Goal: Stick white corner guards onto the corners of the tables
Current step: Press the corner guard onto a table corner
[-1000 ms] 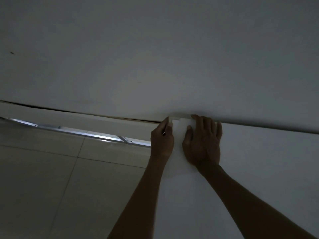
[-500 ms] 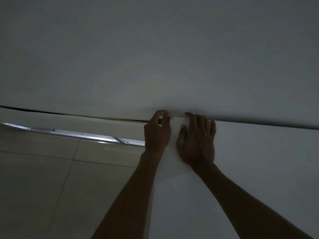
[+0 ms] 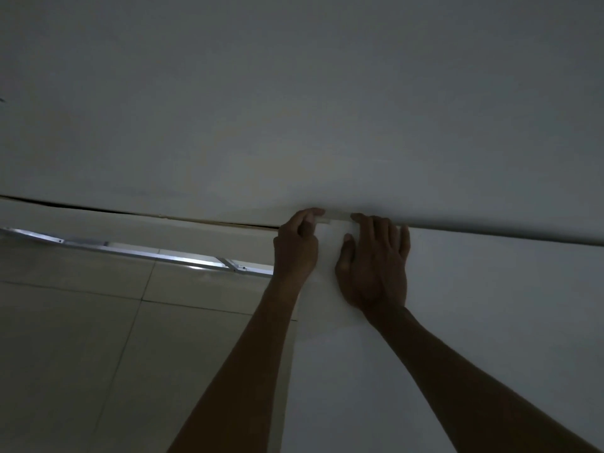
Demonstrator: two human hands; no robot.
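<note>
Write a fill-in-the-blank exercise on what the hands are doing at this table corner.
1. The left hand pinches the white ____ at the far corner of the table.
2. The right hand lies ____ on the tabletop.
3. The metal rail runs along the tiled ____.

Missing words: corner guard; flat; floor

Very dim, murky picture, faint glare along floor-level metal strip point(image 3: 137, 251).
</note>
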